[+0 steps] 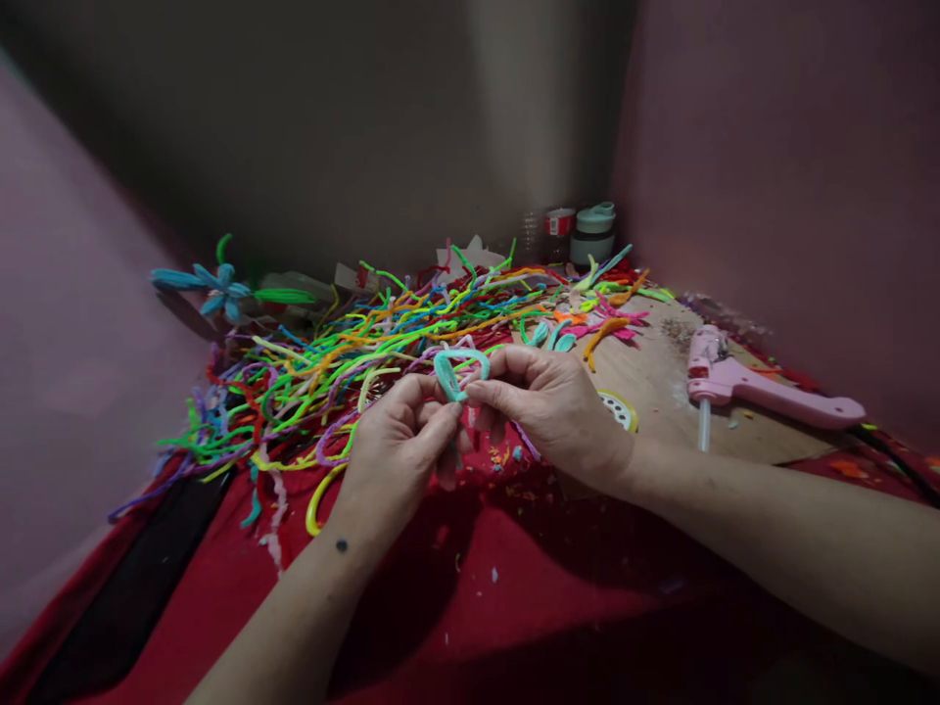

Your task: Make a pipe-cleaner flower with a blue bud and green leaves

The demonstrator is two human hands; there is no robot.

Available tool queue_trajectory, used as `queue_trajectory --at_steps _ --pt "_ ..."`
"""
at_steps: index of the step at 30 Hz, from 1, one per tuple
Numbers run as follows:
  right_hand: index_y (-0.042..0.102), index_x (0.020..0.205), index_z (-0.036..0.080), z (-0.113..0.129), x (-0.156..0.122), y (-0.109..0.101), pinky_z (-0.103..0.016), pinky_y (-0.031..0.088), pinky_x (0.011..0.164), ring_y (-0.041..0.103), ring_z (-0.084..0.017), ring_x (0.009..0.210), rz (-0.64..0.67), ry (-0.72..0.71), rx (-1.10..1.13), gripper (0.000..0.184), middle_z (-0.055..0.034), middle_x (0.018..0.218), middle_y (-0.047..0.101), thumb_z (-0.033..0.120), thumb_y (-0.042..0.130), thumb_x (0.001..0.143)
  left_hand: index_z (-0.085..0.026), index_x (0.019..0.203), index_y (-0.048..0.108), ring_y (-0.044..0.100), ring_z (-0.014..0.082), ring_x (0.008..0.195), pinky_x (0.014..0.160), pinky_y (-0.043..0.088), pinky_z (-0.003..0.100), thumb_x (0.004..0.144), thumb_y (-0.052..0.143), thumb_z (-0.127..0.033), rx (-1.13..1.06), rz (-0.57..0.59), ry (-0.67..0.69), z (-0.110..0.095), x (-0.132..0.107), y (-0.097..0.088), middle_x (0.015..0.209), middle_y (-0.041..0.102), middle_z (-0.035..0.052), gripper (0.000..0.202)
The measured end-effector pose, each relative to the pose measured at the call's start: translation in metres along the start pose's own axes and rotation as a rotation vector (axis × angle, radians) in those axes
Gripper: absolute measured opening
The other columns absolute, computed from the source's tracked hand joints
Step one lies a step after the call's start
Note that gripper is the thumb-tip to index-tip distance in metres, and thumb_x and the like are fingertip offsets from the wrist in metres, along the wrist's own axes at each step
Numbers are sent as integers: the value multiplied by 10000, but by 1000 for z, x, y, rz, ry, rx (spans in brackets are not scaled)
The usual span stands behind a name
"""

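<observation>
Between my two hands is a turquoise pipe cleaner (442, 370), bent into a rounded loop with its ends meeting at the bottom. My left hand (400, 436) pinches it from the left, thumb against the curled fingers. From the right, my right hand (547, 406) grips the same pipe cleaner between thumb and forefinger, close to the left fingertips. Both hands hover over the red cloth (506, 587). Just behind them lies a big heap of pipe cleaners (397, 333) in many colours. Turquoise looped pieces (564, 342) rest beyond my right hand.
A pink glue gun (764, 387) lies at right on a brown board (661, 362), its black cord (892, 460) trailing right. Scissors with a yellow handle (323, 499) seem to lie by my left wrist. A blue pipe-cleaner flower (222, 291) and a lidded bottle (592, 235) stand behind.
</observation>
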State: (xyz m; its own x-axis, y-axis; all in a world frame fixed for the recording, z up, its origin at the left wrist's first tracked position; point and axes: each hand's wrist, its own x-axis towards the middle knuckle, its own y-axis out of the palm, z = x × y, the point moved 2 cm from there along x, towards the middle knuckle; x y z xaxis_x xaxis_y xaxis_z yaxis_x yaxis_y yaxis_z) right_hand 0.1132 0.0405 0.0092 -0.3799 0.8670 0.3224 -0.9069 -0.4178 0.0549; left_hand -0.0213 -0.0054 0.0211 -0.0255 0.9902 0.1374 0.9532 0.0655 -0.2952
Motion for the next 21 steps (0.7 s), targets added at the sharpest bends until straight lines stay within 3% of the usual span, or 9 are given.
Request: queue_trajectory --at_steps 6,12,17,21 --pt "604 651 130 -1 1 -1 -228 409 550 512 -86 542 59 -7 -166 139 11 593 592 173 595 782 -187 910 511 493 83 330 337 367 172 819 562 -237 16 11 31 2 0 2 534 594 -58 116" --pt "606 682 139 5 0 0 -224 394 496 523 -95 515 174 86 -74 257 -10 603 598 291 498 859 -194 924 529 508 81 360 356 393 176 801 591 -258 12 -48 17 0 0 -3 573 611 -48 152" --pt "598 606 147 3 0 -1 -226 352 523 466 -83 506 110 7 -288 301 6 537 550 199 452 864 -192 932 534 531 92 350 354 402 186 814 569 -251 -39 -14 3 -2 0 1 589 623 -40 137" --pt "573 564 148 -4 2 0 -225 343 548 444 -77 516 233 26 -280 273 18 541 538 134 455 810 -175 901 528 552 96 374 396 430 202 831 537 -224 -79 34 3 -1 -1 5 606 622 -34 86"
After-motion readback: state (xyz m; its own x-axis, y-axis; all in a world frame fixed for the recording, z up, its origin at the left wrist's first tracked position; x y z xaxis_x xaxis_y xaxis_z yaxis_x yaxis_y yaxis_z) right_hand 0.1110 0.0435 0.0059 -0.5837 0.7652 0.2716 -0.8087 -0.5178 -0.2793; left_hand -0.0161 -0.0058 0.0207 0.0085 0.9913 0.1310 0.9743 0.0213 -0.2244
